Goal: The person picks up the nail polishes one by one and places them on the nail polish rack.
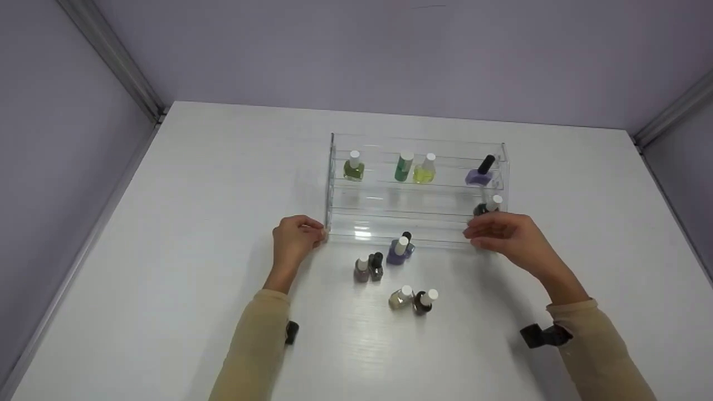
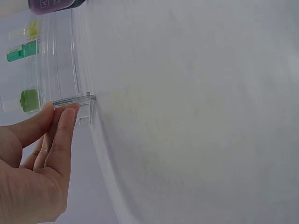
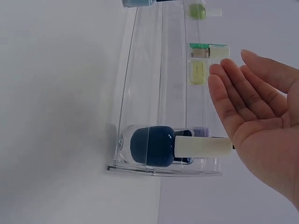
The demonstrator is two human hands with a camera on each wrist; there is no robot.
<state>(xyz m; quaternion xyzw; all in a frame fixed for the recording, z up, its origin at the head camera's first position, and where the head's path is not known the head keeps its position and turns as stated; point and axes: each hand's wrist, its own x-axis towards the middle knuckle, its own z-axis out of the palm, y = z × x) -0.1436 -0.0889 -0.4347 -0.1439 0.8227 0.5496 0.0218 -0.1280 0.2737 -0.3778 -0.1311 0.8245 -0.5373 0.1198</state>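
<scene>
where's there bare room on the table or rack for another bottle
Bare: the white table left of the left hand and clear rack, and right of the rack; also the rack's lower tiers, left of the right hand. Crowded: in front of the rack, where loose bottles cluster.

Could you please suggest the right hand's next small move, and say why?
Probably reach for the white-capped dark bottle on the table: the right hand looks empty, and the clear rack, pinched by the left hand, has bare stretches.
</scene>
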